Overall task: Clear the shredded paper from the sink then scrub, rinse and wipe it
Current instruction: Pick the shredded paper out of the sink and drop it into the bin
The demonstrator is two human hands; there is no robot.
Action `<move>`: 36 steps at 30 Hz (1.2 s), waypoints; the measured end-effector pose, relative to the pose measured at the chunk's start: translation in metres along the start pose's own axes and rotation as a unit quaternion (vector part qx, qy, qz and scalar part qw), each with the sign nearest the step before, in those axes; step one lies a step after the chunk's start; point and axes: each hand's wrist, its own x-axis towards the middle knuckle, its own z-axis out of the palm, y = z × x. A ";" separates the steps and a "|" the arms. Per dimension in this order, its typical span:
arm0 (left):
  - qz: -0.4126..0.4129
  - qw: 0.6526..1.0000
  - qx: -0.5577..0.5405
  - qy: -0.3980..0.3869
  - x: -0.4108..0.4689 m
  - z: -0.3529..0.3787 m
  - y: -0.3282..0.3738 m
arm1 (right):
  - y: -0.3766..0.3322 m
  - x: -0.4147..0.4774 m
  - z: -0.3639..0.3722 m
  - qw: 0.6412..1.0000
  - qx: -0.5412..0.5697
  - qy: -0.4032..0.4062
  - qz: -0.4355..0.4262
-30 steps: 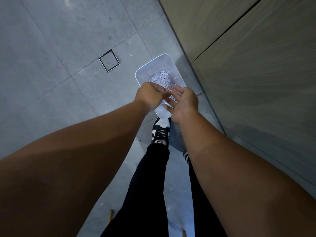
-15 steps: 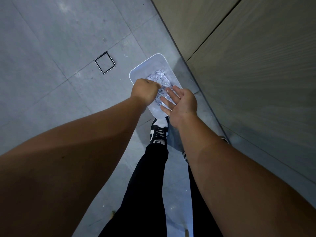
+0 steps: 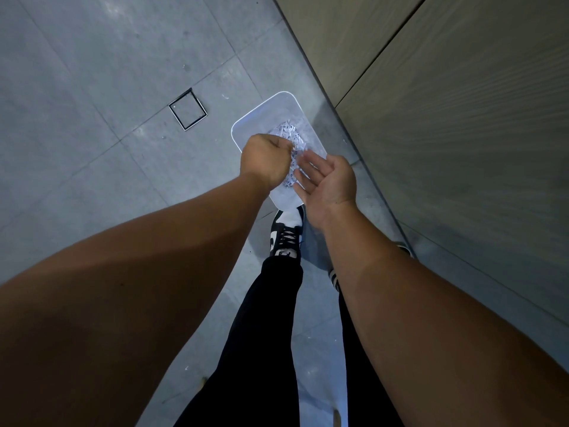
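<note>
Shredded paper point(image 3: 288, 134) lies heaped in a white rectangular bin point(image 3: 271, 114) at centre frame. The bin's long axis runs from lower right to upper left, parallel to the cabinet front point(image 3: 446, 134). Nearest, a black-and-white sneaker point(image 3: 286, 235) stands just below the bin. Over the bin, the left hand point(image 3: 264, 163) is curled, and whether it grips shreds cannot be told. The right hand point(image 3: 328, 180) is flat, fingers straight. Farther off lies a square floor drain point(image 3: 187, 109). Compared with half a second earlier, both hands remain over the bin, the right palm turned further upward.
</note>
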 end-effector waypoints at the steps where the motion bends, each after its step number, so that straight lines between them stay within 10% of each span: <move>1: 0.018 0.999 0.025 -0.018 -0.002 -0.001 0.000 | 0.000 0.001 0.001 1.000 -0.002 -0.001 0.002; 15: 0.032 0.993 0.096 0.053 0.014 -0.007 -0.002 | 0.000 0.008 -0.007 0.998 0.052 0.007 -0.022; 19: -0.016 0.982 0.182 -0.052 0.017 -0.006 -0.007 | -0.003 0.010 -0.009 0.998 0.060 0.006 -0.022; 36: -0.053 0.989 -0.018 -0.140 -0.003 -0.007 -0.012 | -0.004 0.010 -0.012 0.988 0.154 -0.002 -0.002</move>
